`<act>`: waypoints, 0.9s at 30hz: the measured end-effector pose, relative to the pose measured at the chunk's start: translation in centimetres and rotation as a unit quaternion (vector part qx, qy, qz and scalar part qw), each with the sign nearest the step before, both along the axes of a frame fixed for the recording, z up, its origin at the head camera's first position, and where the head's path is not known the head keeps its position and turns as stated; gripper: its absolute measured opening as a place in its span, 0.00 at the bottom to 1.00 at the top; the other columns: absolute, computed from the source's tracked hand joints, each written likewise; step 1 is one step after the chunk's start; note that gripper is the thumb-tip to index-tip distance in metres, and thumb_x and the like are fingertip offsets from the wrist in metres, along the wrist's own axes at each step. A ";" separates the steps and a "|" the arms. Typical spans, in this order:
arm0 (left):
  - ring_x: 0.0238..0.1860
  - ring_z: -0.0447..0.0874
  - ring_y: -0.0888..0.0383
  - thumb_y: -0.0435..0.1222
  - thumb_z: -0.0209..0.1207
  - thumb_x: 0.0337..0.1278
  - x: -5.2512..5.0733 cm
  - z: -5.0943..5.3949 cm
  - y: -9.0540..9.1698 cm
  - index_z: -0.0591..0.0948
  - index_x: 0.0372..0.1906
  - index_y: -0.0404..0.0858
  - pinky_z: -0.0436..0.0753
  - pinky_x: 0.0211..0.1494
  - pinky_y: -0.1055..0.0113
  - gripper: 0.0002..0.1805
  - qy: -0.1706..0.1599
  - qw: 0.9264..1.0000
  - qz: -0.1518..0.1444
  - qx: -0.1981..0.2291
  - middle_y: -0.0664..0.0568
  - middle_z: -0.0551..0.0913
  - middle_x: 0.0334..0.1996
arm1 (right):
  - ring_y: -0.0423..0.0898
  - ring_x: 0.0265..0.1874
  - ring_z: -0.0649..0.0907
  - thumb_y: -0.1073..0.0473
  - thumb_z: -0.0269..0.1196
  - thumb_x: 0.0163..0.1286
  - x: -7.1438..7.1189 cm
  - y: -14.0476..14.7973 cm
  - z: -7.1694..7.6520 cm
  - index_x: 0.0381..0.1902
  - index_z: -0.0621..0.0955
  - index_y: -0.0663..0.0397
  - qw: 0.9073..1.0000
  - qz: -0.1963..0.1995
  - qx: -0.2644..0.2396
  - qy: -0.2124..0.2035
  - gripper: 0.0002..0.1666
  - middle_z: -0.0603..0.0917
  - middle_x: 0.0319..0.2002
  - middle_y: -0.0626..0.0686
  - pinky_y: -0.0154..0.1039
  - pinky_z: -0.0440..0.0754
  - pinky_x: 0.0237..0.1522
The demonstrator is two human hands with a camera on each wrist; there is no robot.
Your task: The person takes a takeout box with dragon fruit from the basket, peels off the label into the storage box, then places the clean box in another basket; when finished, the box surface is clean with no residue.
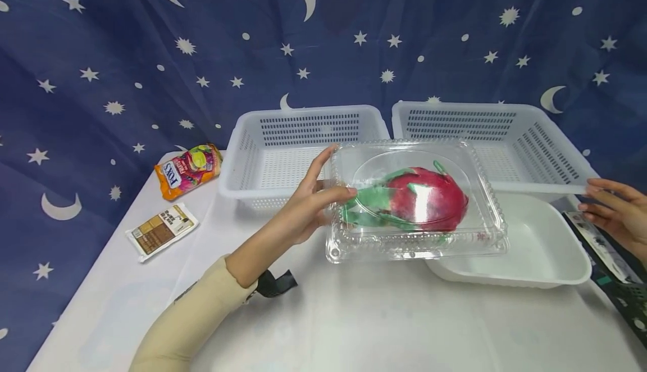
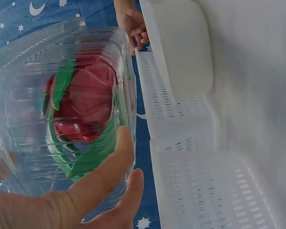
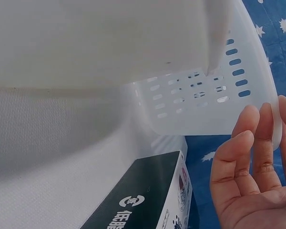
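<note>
My left hand (image 1: 310, 203) grips the left end of a clear plastic clamshell box (image 1: 485, 214), its thumb on top. Through the lid shows a red dragon fruit (image 1: 429, 198) with green scales. The left wrist view has the thumb and fingers of the left hand (image 2: 100, 191) against the box's ridged side. At the far right my right hand (image 1: 622, 214) is at the front corner of the right perforated basket (image 1: 566, 184). In the right wrist view, the loosely bent fingers of the right hand (image 3: 257, 176) touch or nearly touch the basket's rim (image 3: 275, 119).
A second perforated basket (image 1: 229, 184) stands left. In front of the right basket is a white tub (image 1: 551, 243), with a dark box (image 3: 143, 191) beside it. A FOX'S candy bag (image 1: 189, 169) and a flat brown-and-white packet (image 1: 163, 231) lie on the left.
</note>
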State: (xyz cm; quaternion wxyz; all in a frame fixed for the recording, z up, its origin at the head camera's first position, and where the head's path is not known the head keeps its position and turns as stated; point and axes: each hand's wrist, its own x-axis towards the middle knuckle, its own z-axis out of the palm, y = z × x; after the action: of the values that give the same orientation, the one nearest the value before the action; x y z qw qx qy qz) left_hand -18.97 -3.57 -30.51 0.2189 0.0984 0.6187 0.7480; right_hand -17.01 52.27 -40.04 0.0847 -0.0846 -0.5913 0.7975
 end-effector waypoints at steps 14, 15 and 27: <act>0.64 0.69 0.33 0.33 0.63 0.54 -3.8 -0.2 3.5 0.54 0.73 0.68 0.79 0.52 0.38 0.47 -0.024 0.999 0.027 0.026 0.38 0.69 0.62 | 0.43 0.23 0.86 0.64 0.65 0.66 0.2 0.5 -0.9 0.43 0.86 0.40 0.999 -0.027 0.020 -0.041 0.12 0.86 0.30 0.43 0.32 0.83 0.23; 0.64 0.67 0.31 0.33 0.62 0.54 -4.1 -0.2 3.6 0.53 0.73 0.67 0.78 0.52 0.37 0.47 -0.025 0.999 0.027 0.030 0.38 0.70 0.61 | 0.43 0.23 0.86 0.64 0.65 0.66 0.2 0.5 -0.9 0.42 0.86 0.40 0.998 -0.028 0.024 -0.042 0.12 0.86 0.30 0.43 0.32 0.83 0.23; 0.69 0.55 0.27 0.35 0.62 0.57 -6.2 0.8 6.3 0.53 0.72 0.69 0.73 0.54 0.30 0.46 -0.037 0.998 0.030 0.048 0.47 0.59 0.72 | 0.43 0.23 0.86 0.65 0.64 0.66 -0.2 0.3 -0.1 0.42 0.87 0.39 0.998 -0.026 0.024 -0.050 0.13 0.85 0.31 0.42 0.32 0.83 0.24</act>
State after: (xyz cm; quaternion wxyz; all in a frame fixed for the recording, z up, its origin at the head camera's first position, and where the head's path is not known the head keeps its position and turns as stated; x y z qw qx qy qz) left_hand -25.18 2.75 -29.68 0.2142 0.0623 0.5766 0.7860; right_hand -17.22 52.56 -40.10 0.0782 -0.1375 -0.6112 0.7755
